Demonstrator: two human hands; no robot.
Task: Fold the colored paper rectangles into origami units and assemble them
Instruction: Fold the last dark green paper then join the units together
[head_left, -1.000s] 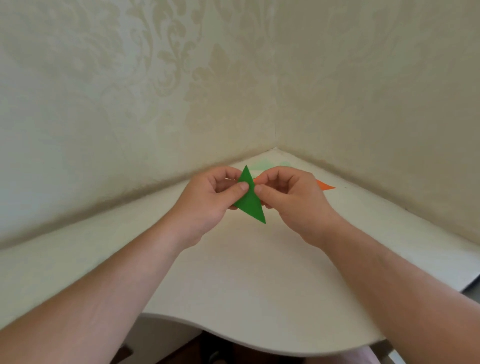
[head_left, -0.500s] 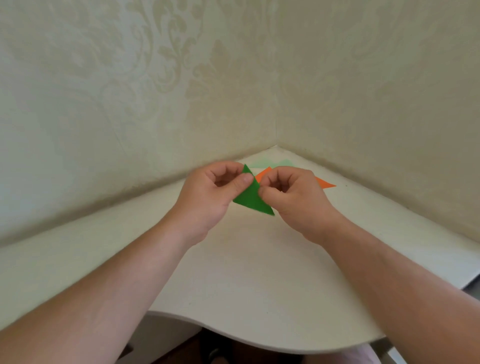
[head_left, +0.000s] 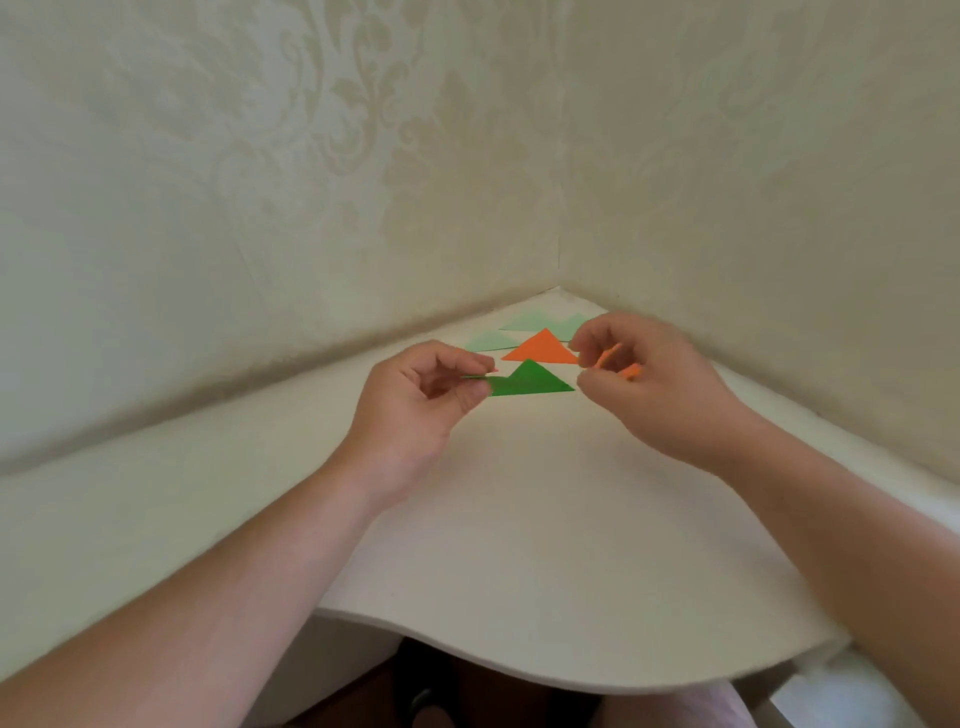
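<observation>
Hands apart: left hand (head_left: 415, 395) pinching green unit (head_left: 524, 383), right hand (head_left: 649, 379) pinching orange unit (head_left: 618, 364).

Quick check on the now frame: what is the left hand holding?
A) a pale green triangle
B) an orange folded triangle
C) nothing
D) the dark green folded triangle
D: the left hand pinches one corner of the dark green triangle between thumb and fingers, while the orange triangle and the pale green triangles lie on the table behind it.
</observation>
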